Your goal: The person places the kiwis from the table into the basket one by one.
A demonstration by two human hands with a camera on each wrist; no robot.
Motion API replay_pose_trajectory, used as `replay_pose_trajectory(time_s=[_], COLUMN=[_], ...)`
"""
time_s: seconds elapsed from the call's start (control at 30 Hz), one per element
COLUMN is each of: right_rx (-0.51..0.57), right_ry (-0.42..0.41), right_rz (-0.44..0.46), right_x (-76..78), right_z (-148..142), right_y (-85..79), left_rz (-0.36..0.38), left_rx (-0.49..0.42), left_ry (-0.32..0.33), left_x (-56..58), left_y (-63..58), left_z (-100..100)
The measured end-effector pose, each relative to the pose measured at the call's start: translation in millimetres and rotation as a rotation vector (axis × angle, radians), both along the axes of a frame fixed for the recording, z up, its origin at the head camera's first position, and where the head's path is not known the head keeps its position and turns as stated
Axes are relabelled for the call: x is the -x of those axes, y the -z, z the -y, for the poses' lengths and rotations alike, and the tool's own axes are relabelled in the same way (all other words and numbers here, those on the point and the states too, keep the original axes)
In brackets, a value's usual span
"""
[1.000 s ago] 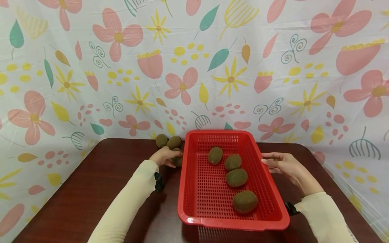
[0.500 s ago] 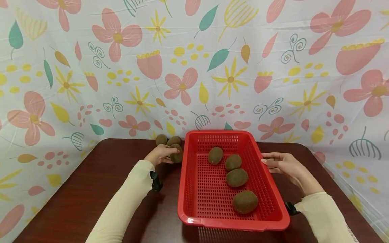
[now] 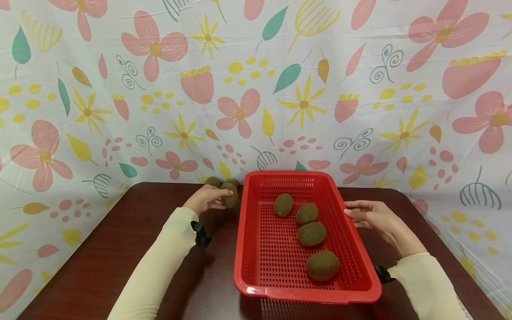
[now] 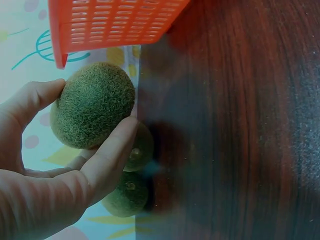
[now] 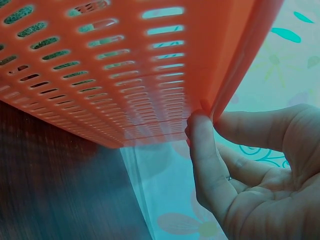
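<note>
My left hand (image 3: 207,198) pinches a brown fuzzy kiwi (image 4: 95,105) between thumb and fingers, just left of the red basket (image 3: 276,293). In the left wrist view two more kiwis, one of them this kiwi (image 4: 127,196), sit behind the held one. My right hand (image 3: 374,218) grips the basket's right rim, thumb on one side and fingers under it, as the right wrist view shows. Inside the basket lie several kiwis: one kiwi (image 3: 283,205) at the back left, a touching pair (image 3: 311,234) at the right, and a kiwi (image 3: 322,266) near the front.
The dark wooden table (image 3: 108,249) runs under everything. A white curtain with a flower print (image 3: 240,89) hangs right behind the table's far edge. The basket takes up the table's middle right.
My left hand has lifted the kiwi up from the table and drawn slightly left and back with it. The right hand and the basket have stayed in place.
</note>
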State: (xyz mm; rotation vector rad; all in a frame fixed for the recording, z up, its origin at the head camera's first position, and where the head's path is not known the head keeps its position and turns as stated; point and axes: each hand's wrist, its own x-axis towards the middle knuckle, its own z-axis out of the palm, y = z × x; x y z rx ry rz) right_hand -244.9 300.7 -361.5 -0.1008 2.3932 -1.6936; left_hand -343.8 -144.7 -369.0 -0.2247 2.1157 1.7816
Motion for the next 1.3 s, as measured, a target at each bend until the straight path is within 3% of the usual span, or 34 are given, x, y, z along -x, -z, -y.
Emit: replay_pose_trajectory(time_s=[0.43,0.87,1.07,1.3], right_rx=[0.024,0.013,0.008,0.012], right_ry=[-0.007,-0.004,0.002,0.003], right_rz=[0.006,0.011,0.012,0.01], right_x=[-1.3,1.0,-0.6,-1.5], right_z=[1,0,-1,0], right_y=[-4.6,-2.5,-2.8,-3.4], left_rz=[-0.019,-0.038,-0.058,-0.098], left_rx=[-0.038,-0.089,-0.102,-0.111], left_ry=[0.008,0.018,0.031,0.093], left_x=[5.3,2.7,2.2,0.2], left_y=[-21.5,-54.0,-65.9,-82.2], left_z=[6,3,-4,-20])
